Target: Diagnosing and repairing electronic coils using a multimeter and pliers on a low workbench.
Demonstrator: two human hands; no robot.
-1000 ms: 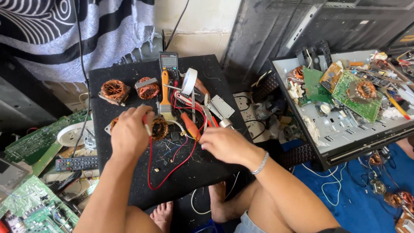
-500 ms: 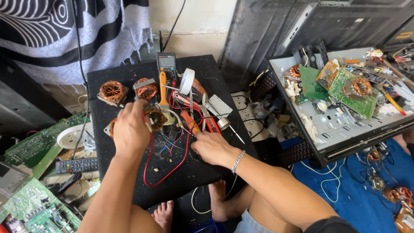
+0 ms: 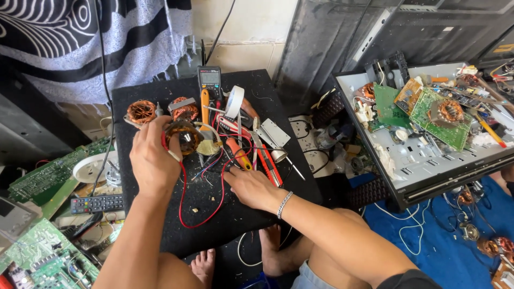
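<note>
Lower centre of the frame: the right hand [image 3: 251,187] is laid flat on the black mat [image 3: 214,225], fingers loosely spread, nothing grasped, beside red-handled tools [image 3: 267,163]. Farther up and left, the copper-wound coil [image 3: 184,136] is gripped by the left hand [image 3: 152,160], fingers closed around its left side.

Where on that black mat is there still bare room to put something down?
The black mat is bare along its near edge, below the red wire loop, and at the far right corner behind the tape roll. The middle is crowded with the copper coil, tools and both hands.
</note>
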